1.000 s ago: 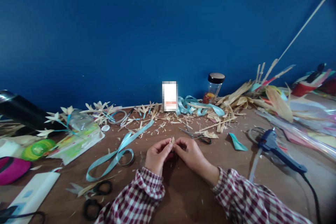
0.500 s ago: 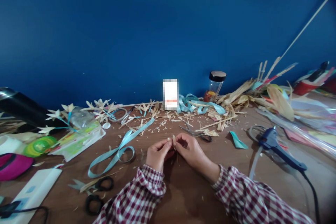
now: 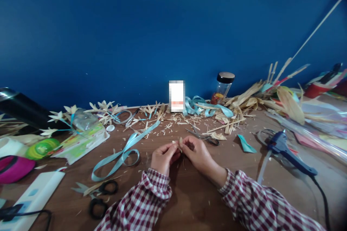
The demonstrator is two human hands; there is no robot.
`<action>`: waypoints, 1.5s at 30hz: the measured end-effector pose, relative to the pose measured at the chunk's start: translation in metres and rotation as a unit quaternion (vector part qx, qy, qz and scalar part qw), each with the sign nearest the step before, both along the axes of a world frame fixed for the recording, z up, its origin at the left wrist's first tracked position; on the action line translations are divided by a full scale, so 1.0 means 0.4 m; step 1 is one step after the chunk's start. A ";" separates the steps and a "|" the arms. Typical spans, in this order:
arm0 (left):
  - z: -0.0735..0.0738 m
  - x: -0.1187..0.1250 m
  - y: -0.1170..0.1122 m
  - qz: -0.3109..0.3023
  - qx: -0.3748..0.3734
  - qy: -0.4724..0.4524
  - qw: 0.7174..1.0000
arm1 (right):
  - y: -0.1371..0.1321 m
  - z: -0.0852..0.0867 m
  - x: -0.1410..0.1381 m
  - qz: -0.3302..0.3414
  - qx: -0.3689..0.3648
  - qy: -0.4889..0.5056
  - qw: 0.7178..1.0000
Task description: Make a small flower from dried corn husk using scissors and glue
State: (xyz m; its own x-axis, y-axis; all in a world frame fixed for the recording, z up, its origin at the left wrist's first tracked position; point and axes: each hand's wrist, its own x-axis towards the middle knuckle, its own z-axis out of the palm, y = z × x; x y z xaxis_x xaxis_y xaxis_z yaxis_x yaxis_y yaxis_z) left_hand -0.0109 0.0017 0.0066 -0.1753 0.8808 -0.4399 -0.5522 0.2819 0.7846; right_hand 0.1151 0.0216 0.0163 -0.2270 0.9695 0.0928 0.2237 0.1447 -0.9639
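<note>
My left hand (image 3: pixel 162 157) and my right hand (image 3: pixel 196 153) meet at the middle of a brown table (image 3: pixel 189 202). Together they pinch a small tan piece of dried husk (image 3: pixel 180 140) between thumbs and fingertips, just above the tabletop. Both hands are closed on it. Checked red-and-white sleeves cover both forearms. Husk scraps (image 3: pixel 168 128) lie scattered just beyond the hands.
A light blue ribbon (image 3: pixel 121 153) lies left of the hands, black-handled scissors (image 3: pixel 99 196) nearer the front left. Small scissors (image 3: pixel 204 138) and a blue glue gun (image 3: pixel 287 151) lie to the right. A glass jar (image 3: pixel 222 86) and a husk pile (image 3: pixel 249 101) stand against the blue wall.
The hands stay together on the husk piece, with small finger shifts. The view has tipped slightly, so everything sits a little higher in the frame.
</note>
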 end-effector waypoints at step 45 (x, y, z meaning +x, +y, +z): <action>-0.026 -0.011 0.009 -0.074 0.020 0.036 0.996 | 0.003 -0.018 -0.005 -0.006 -0.011 0.058 0.998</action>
State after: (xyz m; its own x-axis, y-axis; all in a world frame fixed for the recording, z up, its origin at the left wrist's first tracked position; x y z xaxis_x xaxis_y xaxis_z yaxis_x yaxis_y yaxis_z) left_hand -0.0152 0.0052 -0.0037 -0.0717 0.9160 -0.3948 -0.4493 0.3237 0.8326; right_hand 0.1131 0.0227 0.0090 -0.2050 0.9740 0.0960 0.1112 0.1206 -0.9865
